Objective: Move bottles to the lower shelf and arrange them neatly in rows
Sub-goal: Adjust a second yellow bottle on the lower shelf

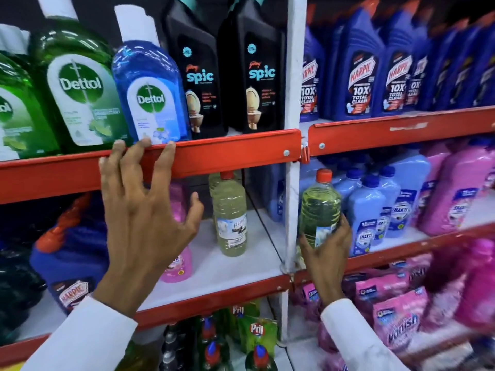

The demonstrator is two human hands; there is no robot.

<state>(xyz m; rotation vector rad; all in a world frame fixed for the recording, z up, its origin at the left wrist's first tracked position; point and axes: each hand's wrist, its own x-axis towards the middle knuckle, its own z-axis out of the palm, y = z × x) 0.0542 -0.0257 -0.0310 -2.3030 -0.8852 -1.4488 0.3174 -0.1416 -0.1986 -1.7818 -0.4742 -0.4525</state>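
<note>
My right hand (325,259) grips a clear bottle of pale yellow liquid with a red cap (318,210), held upright in front of the white upright post (293,183). A row of like yellow bottles (230,223) stands on the white lower shelf (241,261) left of the post. My left hand (144,210) is spread open, with its fingertips on the red front rail of the upper shelf (227,153) and its thumb pointing toward the yellow bottles. It holds nothing.
Green and blue Dettol bottles (150,92) and black Spic bottles (254,73) fill the upper shelf. A pink bottle (178,263) and a blue Harpic bottle (72,263) stand left of the yellow row. Blue and pink Shakti bottles (375,210) crowd the right bay.
</note>
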